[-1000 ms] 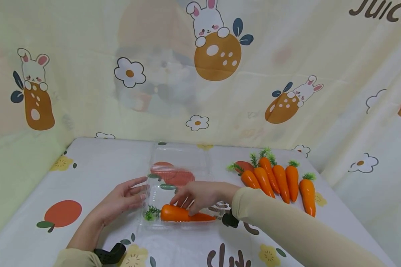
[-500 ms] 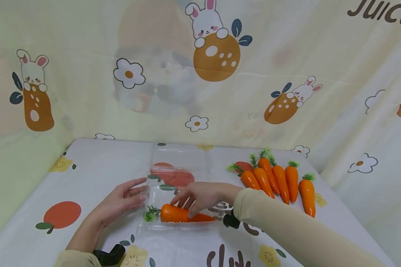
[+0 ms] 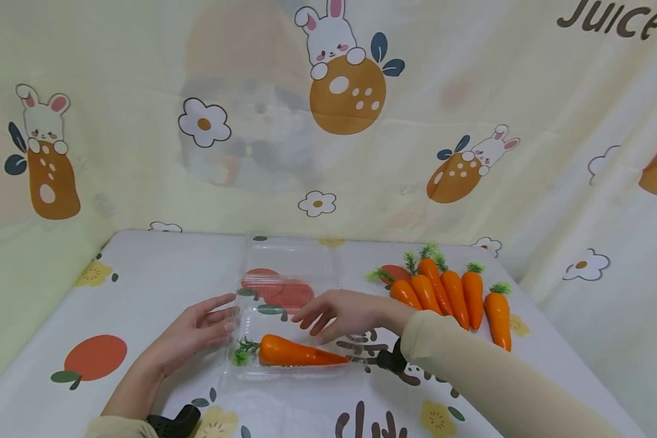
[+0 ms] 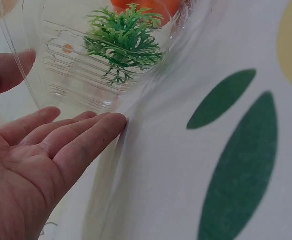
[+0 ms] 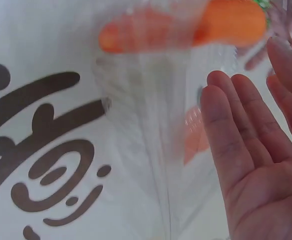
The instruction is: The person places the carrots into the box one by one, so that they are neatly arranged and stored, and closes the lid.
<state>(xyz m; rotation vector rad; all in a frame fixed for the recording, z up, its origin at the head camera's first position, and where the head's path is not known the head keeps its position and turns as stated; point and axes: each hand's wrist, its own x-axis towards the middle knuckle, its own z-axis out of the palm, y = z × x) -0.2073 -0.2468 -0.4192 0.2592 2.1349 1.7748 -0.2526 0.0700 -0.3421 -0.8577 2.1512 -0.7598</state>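
A clear plastic box (image 3: 252, 321) with its lid folded back lies on the table in the head view. One carrot (image 3: 301, 352) with a green leafy top lies along the near side inside it, tip to the right. My right hand (image 3: 345, 314) hovers over the box, fingers extended and apart from the carrot. At the box's left wall, my left hand (image 3: 194, 331) has its fingers straight, fingertips at the plastic. In the left wrist view the leafy top (image 4: 126, 42) shows through the wall beside the left hand (image 4: 61, 155). The right hand (image 5: 255, 145) holds nothing.
Several more carrots (image 3: 454, 292) lie grouped at the right of the table, leafy ends away from me. The clear lid (image 3: 290, 258) lies behind the box. A printed curtain (image 3: 263, 201) hangs along the table's back edge.
My right hand has let go of the carrot and lifted up and slightly right, leaving the carrot in the box. The left hand stays at the box wall. The head view has shifted slightly.
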